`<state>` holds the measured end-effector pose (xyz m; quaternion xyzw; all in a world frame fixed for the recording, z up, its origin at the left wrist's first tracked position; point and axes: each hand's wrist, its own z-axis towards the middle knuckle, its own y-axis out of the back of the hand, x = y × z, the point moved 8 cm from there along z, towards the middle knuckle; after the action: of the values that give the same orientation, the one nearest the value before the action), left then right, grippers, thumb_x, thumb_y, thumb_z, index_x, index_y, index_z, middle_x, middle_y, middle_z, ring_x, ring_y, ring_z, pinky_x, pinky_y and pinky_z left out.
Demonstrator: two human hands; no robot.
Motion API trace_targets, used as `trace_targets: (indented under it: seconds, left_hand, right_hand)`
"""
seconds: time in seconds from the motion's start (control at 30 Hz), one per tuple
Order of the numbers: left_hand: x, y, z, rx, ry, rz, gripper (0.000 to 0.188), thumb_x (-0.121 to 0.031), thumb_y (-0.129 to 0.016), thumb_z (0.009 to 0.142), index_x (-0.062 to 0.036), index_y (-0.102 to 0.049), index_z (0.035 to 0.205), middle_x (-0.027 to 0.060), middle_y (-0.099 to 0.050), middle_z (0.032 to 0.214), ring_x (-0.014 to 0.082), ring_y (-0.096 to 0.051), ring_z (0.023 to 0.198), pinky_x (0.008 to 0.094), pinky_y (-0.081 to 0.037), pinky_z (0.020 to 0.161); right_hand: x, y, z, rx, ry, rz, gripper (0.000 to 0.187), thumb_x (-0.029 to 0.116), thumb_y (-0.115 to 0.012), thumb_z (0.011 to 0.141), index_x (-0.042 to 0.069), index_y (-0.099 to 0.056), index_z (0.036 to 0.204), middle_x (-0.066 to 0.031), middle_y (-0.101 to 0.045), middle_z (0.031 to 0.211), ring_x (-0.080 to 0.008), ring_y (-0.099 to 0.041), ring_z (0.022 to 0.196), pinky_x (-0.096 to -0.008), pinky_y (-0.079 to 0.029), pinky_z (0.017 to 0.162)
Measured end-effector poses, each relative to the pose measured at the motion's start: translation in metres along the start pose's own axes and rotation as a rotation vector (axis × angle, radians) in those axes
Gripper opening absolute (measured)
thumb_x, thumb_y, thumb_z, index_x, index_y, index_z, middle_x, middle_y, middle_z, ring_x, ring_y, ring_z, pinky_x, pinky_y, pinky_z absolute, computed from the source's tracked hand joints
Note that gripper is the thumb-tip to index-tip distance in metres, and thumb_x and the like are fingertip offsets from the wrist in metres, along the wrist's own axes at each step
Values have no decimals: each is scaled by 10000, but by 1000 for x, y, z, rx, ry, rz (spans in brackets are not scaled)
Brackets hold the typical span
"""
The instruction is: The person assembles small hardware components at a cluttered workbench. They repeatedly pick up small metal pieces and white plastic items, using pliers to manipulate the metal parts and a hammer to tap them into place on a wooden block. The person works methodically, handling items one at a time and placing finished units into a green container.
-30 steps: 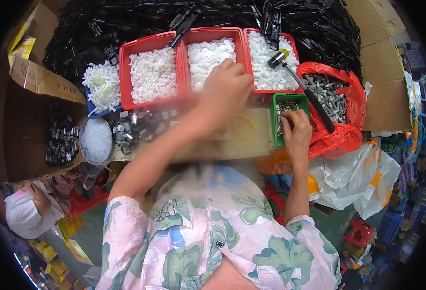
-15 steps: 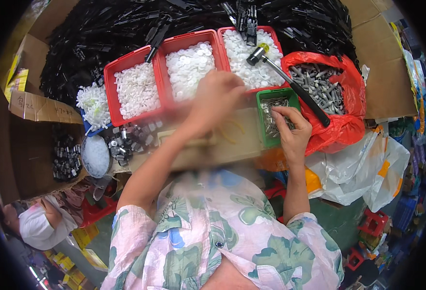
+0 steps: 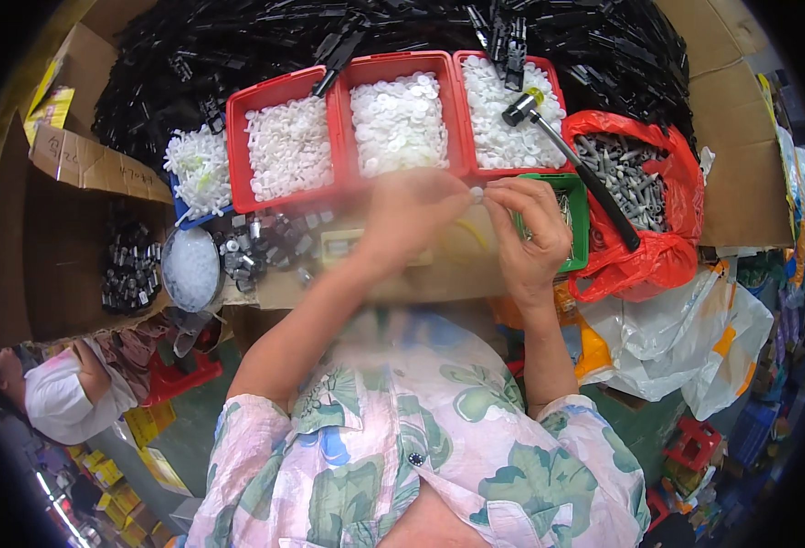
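Observation:
My left hand (image 3: 407,215), blurred, is in front of the middle red tray (image 3: 453,114) of white plastic discs (image 3: 398,123). Its fingertips close on a small round white piece (image 3: 476,194). The fingers of my right hand (image 3: 532,219) are pinched against that piece from the other side; anything else in them is too small to make out. Partly behind my right hand stands a green tray (image 3: 582,228) with thin metal pins (image 3: 563,203). A black-handled hammer (image 3: 603,192) lies across the right red tray and the red bag (image 3: 686,178) of grey plastic plugs (image 3: 635,187).
Black plastic parts (image 3: 402,27) are heaped behind the trays. To the left are white pegs (image 3: 197,169), a bowl of clear pieces (image 3: 190,268), loose metallic caps (image 3: 243,256) and a cardboard box (image 3: 64,265). A cream block (image 3: 340,245) and yellow band (image 3: 473,235) lie on the work surface.
My left hand has come back toward me from the disc tray. My right hand has moved left off the green tray, and the fingertips now meet at the white piece. The view has shifted slightly.

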<state>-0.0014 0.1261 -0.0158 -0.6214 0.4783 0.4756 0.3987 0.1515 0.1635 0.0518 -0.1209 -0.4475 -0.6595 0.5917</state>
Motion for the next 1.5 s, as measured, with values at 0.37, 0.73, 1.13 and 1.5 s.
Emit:
trace_targets:
  seconds: [0.37,0.73,1.13,1.5]
  left_hand:
    - [-55,13,-41,-217,-712,449,95,-19,-754,780,-27,-723,870,54,-683,841,205,-602,845,319,-477,759]
    - [-52,18,-59,-192,-669,384,220,-81,-822,735,-37,-749,937,80,-685,953,224,-602,923,349,-478,834]
    - [-27,37,-63,-192,-603,371,245,-110,-840,746,-46,-755,966,58,-684,947,194,-592,949,327,-474,838]
    - [-16,54,-76,-240,-585,401,297,-101,-848,728,-44,-752,1003,60,-679,939,211,-587,953,331,-475,844]
  right_hand:
    - [-7,-12,-10,-21,-171,340,179,15,-745,841,11,-709,1016,-61,-691,981,-196,-652,925,-280,-496,767]
    - [-4,-24,-13,250,-224,318,134,-19,-719,841,-4,-685,970,-73,-694,904,-154,-659,809,-288,-494,715]
    - [2,-45,-21,340,-298,403,115,34,-717,854,1,-693,962,-77,-694,907,-165,-656,831,-294,-477,721]
    - [23,-66,-19,439,-165,338,93,-9,-703,836,-13,-671,924,-98,-665,886,-201,-644,826,-328,-479,716]
